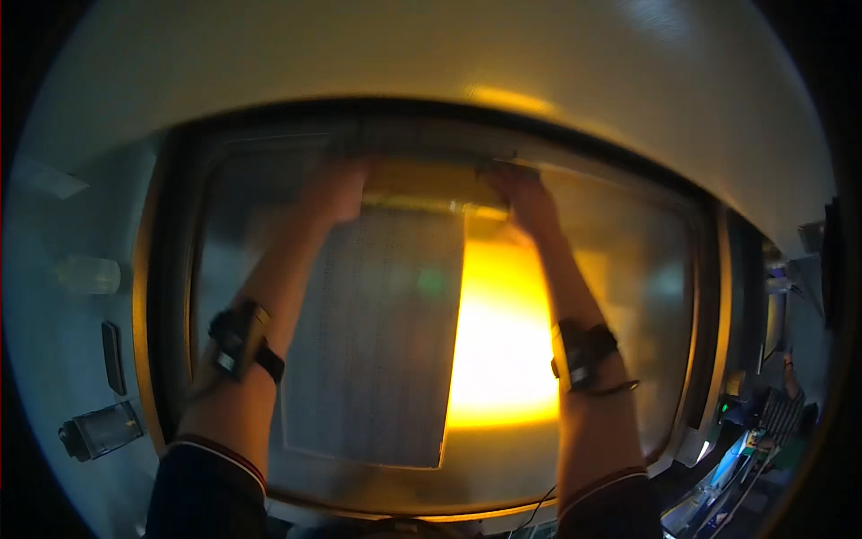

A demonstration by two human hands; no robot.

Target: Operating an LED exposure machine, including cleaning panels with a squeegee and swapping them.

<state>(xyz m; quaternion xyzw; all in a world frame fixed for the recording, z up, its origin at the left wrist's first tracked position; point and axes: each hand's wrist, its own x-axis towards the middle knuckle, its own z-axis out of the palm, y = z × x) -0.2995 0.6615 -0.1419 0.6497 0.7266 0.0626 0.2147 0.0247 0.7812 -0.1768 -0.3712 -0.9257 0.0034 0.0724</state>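
Note:
Both my arms reach forward over a framed, glass-like bed [628, 314]. At its far side, a yellowish flat panel [426, 184] spans the gap between my hands. My left hand [346, 190] is closed at the panel's left end, its fingers blurred. My right hand [525, 193] is closed around the right end, near a dark edge piece. Below them lies a large grey sheet [373, 332] with rows of fine marks. Bright yellow light [503, 341] glows along the sheet's right side. Each forearm carries a strapped black device.
A pale wall or cover [431, 54] curves above the bed's dark frame [166, 269]. On the left ledge are a translucent container [90, 275], a dark slim object [113, 357] and a clear jar-like cylinder [101, 431]. Another person [779, 411] is at the far right.

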